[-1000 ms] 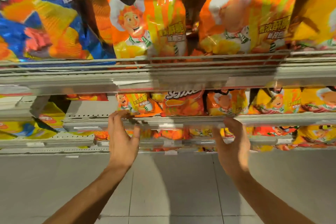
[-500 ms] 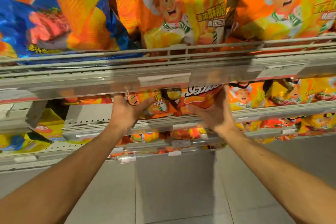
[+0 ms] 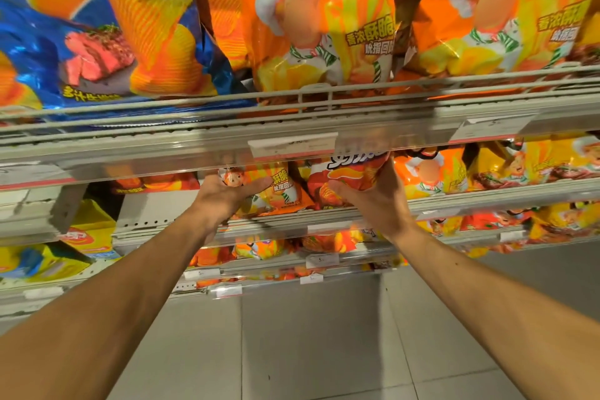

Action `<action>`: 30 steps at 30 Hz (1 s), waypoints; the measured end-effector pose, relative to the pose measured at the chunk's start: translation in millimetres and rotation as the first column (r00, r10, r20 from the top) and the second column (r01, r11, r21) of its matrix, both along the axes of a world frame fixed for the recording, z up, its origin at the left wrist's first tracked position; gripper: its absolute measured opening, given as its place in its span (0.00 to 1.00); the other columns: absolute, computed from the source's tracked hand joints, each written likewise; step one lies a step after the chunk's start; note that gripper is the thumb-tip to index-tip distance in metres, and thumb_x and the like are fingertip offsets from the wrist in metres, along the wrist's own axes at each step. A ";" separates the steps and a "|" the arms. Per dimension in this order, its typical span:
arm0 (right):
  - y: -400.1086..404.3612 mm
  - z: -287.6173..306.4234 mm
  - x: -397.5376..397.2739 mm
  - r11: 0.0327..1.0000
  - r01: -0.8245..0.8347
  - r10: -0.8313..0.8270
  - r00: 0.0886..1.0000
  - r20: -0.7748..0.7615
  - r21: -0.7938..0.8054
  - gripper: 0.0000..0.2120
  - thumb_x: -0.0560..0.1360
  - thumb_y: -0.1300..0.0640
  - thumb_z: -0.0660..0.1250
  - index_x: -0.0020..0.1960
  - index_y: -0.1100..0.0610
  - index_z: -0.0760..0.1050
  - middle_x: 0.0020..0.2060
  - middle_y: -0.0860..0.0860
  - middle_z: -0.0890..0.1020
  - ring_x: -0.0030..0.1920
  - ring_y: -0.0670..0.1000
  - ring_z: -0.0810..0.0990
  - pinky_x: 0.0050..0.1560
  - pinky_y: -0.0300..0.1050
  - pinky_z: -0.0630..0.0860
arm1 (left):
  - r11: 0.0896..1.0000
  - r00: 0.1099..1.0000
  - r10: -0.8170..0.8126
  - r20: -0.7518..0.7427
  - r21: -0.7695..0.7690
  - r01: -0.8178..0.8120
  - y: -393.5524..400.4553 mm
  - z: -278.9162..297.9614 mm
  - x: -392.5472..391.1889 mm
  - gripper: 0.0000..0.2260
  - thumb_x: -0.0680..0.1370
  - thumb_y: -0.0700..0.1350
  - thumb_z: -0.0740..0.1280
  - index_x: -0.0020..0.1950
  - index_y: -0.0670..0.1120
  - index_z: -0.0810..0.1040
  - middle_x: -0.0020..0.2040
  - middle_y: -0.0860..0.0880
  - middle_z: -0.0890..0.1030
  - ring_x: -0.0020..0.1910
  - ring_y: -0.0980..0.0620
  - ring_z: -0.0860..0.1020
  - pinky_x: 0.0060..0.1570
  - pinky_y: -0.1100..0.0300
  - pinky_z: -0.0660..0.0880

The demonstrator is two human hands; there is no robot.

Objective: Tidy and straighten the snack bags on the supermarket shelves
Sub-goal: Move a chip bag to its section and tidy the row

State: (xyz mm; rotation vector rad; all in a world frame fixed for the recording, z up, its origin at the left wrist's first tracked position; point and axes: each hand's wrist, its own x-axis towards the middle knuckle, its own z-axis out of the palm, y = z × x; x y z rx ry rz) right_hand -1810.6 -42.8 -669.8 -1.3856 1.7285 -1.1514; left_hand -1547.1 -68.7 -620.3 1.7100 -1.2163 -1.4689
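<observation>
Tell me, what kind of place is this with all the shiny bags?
Most likely a supermarket snack aisle: snack bags line tiered metal shelves, and price tags are clipped to their front edges.

Orange snack bags (image 3: 324, 26) on the top shelf are showing "香浓酥脆"; lower price tags (image 3: 322, 259) are reading "5".

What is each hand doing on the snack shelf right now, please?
Left hand: grips the orange chef bag.
Right hand: grips the red-orange bag.
</observation>
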 end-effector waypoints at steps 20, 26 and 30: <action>100.0 20.0 -31.7 0.972 0.160 -0.204 0.937 0.282 0.172 0.31 0.60 0.47 0.82 0.61 0.48 0.78 0.46 0.39 0.87 0.49 0.39 0.84 0.49 0.33 0.78 | 0.957 0.971 0.215 -0.104 -0.175 -0.231 36.6 6.3 -28.1 0.19 0.66 0.47 0.82 0.51 0.48 0.78 0.43 0.47 0.86 0.44 0.41 0.85 0.45 0.43 0.83; 157.5 -7.7 -75.0 0.910 0.289 -0.360 0.907 0.220 0.298 0.24 0.64 0.52 0.84 0.56 0.50 0.80 0.43 0.39 0.87 0.43 0.39 0.86 0.52 0.45 0.80 | 0.938 0.958 0.167 -0.234 -0.263 -0.227 24.9 -6.9 -95.7 0.15 0.66 0.40 0.82 0.40 0.51 0.77 0.43 0.48 0.82 0.46 0.37 0.83 0.43 0.38 0.81; 176.8 -21.9 -97.0 0.869 0.349 -0.438 0.872 0.219 0.349 0.28 0.62 0.53 0.84 0.59 0.54 0.81 0.47 0.46 0.88 0.49 0.49 0.87 0.59 0.54 0.81 | 0.914 0.968 0.156 -0.196 -0.344 -0.217 22.7 -13.9 -129.9 0.22 0.66 0.52 0.82 0.52 0.42 0.80 0.47 0.44 0.85 0.49 0.41 0.85 0.47 0.43 0.82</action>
